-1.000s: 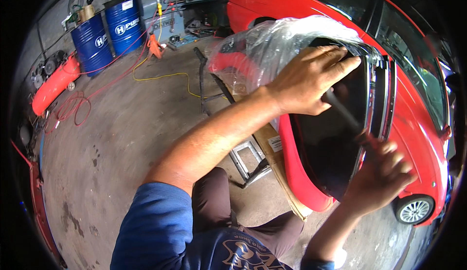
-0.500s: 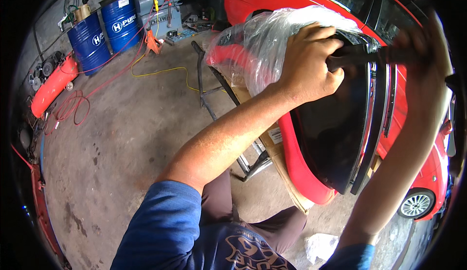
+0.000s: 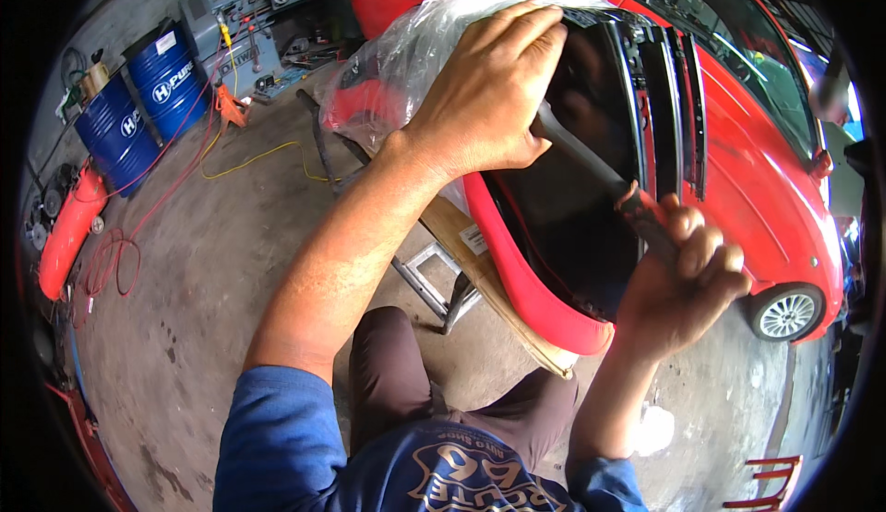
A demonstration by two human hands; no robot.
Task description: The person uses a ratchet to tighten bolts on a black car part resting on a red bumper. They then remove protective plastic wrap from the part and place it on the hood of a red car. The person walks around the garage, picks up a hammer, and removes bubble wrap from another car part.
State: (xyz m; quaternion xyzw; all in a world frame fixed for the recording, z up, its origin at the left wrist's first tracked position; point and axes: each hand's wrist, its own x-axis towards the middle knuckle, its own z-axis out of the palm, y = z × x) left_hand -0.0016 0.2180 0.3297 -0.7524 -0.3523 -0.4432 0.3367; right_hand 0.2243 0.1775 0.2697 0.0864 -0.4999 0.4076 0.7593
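Observation:
A hand tool with a long grey shaft point(image 3: 591, 154) and a red-and-dark handle slants across the glossy black panel point(image 3: 581, 235). My right hand point(image 3: 678, 277) is wrapped round its handle, on the near right side. The tool's far end disappears behind my left hand point(image 3: 489, 87), so its tip cannot be made out. That hand lies over the panel's far left part, fingers stretched and side by side, thumb apart. What is under the palm is hidden. Crumpled clear plastic point(image 3: 425, 32) covers the far end, and a red curved rim point(image 3: 535, 313) borders the panel's near left edge.
The panel and cardboard point(image 3: 489, 277) rest on a metal stand point(image 3: 434, 263). A red car point(image 3: 748, 180) is close on the right. Blue drums point(image 3: 166, 73), an orange jack stand point(image 3: 229, 106), a red tank point(image 3: 74, 230), and loose hoses are at left.
My right hand has come down and nearer, bringing the tool from roughly level to slanting. My left hand's fingers are less curled. The whole view has shifted to the right.

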